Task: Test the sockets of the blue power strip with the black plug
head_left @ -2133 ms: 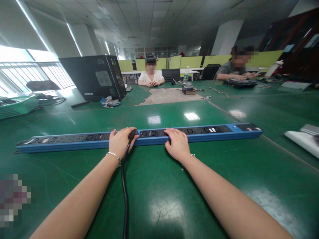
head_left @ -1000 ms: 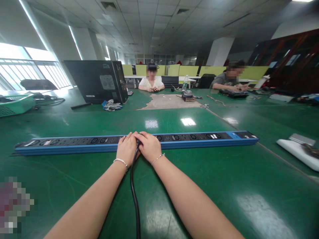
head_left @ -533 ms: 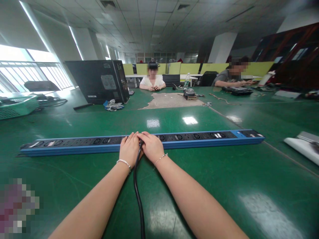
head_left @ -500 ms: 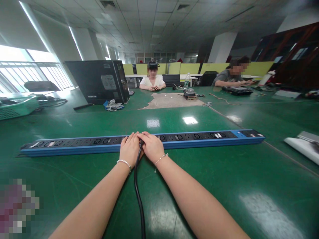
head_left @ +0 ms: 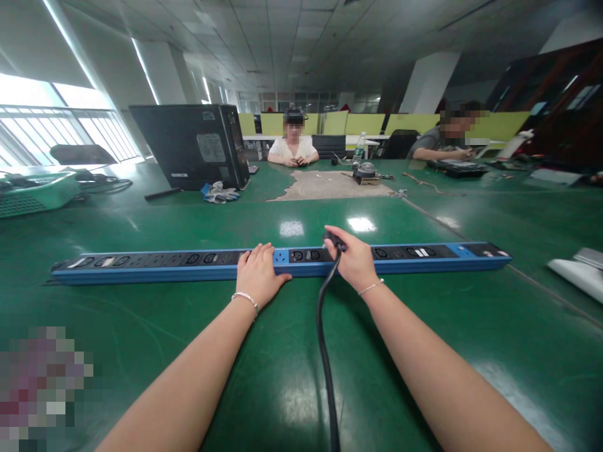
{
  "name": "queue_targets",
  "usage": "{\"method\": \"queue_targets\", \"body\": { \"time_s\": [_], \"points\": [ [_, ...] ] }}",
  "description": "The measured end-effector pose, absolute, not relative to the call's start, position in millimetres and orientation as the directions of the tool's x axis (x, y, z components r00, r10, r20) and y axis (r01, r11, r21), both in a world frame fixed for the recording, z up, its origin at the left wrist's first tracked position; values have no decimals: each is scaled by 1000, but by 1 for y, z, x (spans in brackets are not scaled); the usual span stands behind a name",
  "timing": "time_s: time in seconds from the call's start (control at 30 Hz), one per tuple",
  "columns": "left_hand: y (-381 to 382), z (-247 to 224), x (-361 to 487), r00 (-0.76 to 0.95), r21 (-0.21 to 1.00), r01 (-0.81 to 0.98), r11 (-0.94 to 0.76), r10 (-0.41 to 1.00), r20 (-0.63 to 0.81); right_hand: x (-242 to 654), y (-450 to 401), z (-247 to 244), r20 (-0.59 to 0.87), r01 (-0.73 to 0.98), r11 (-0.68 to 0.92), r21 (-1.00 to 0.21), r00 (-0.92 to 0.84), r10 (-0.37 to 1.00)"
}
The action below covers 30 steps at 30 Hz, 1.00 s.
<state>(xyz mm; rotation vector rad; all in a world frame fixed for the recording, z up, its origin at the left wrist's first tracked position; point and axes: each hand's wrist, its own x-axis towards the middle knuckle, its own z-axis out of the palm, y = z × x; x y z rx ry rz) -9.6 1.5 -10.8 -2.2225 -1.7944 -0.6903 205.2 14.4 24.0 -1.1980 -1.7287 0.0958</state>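
Note:
A long blue power strip [head_left: 164, 274] with a black top and several sockets lies across the green table. My left hand [head_left: 259, 274] rests on its middle, fingers laid over the top and thumb stretched to the right along the front side. A blue socket [head_left: 281, 256] shows just right of those fingers. In my right hand [head_left: 354, 258] is a black power plug [head_left: 333, 240], gripped above the strip and apart from it. Its thick black cable [head_left: 325, 339] hangs down toward the table's near edge. Fingers of my right hand hide part of the plug.
A black computer case [head_left: 188, 147] and a pair of gloves [head_left: 220, 193] are at the back left, near a green basket [head_left: 42, 193]. Two people sit across the table [head_left: 179, 351]. A bottle [head_left: 360, 148] and a round device [head_left: 365, 172] stand far back.
The plug has come away from the strip's middle and moved right and up in my right hand. My left hand stays on the strip, with its thumb now spread.

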Motion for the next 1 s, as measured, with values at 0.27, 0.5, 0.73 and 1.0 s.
{"method": "queue_targets", "body": {
  "time_s": [0.27,0.5,0.73,1.0],
  "points": [
    [1,-8,-10,148,148,959,-240,876,460,234,15,1,607,702,448,-554,-28,795],
    [1,-9,-9,142,138,963,-230,873,467,224,17,7,648,747,526,-407,-170,742],
    [2,-10,-10,144,134,963,-232,870,472,227,19,7,643,739,556,-382,-220,734],
    [1,-10,-9,146,127,965,-230,871,468,225,18,8,608,767,522,-374,-222,762]
  ]
}}
